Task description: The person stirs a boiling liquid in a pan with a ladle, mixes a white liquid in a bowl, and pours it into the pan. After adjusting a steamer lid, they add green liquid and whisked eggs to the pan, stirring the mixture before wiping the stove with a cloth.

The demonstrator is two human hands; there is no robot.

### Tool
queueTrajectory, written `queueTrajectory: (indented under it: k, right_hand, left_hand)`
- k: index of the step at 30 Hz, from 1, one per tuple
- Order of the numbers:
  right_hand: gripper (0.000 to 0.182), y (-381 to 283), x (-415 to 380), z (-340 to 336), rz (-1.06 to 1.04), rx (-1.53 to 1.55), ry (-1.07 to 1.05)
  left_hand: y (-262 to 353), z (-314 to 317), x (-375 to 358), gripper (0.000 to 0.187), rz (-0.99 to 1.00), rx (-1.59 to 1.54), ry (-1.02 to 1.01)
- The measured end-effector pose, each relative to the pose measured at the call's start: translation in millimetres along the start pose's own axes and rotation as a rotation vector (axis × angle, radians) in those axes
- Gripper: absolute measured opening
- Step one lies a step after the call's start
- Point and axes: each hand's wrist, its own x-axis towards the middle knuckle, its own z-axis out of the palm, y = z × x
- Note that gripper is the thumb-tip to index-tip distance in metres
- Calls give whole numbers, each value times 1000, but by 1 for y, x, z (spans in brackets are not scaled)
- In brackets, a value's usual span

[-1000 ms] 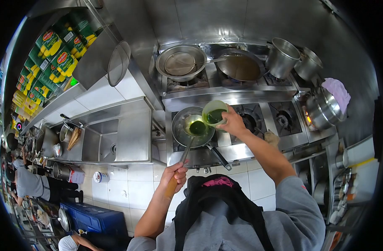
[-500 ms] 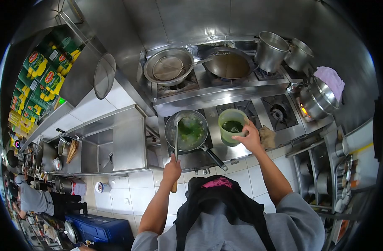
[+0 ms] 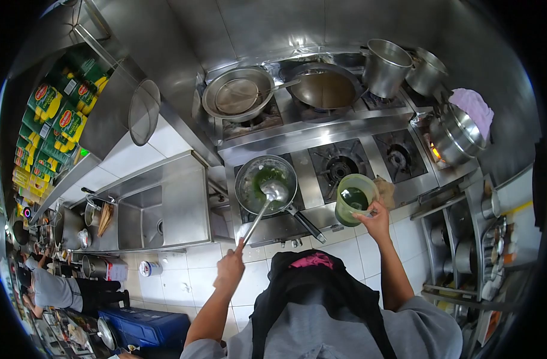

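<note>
My left hand (image 3: 230, 267) grips the long handle of a metal ladle (image 3: 274, 191), whose bowl rests in a steel pan (image 3: 248, 186) of green liquid on the front left burner. My right hand (image 3: 375, 219) holds a translucent green plastic cup (image 3: 354, 203) with dark green liquid inside, upright, just off the stove's front edge and to the right of the pan. The pan's black handle (image 3: 306, 222) points toward me.
Front burners (image 3: 339, 167) stand unoccupied. At the back sit a steel bowl with a strainer (image 3: 237, 94), a wok (image 3: 323, 88) and two pots (image 3: 386, 67). A lit burner under a pot (image 3: 454, 139) is at right. Sink (image 3: 142, 215) at left; another person (image 3: 52, 290) far left.
My right hand carried the cup from above the pan rightward and toward me, off the stove. The ladle, once filled with green liquid, now sits in the pan, which holds green liquid.
</note>
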Motion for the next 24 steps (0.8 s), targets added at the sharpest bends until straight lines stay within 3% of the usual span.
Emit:
queueTrajectory:
  k: [7,9,13,24]
  right_hand:
    - [47,-16,-9,-11,19,-11,14]
    - [46,-24,-11,-14,147,57,-6]
    - [44,-27,-12,-14,114,112,-11]
    - [43,-42,-24,-7,50,75,22]
  left_hand:
    - [-56,-48,-31,54,-1,-154,84]
    - [-58,-69,-41,52,-11,-178,37]
    - [-50,-52,-38,49,-76,-193,-40]
    - [-25,24,46,52,-29,-390,141]
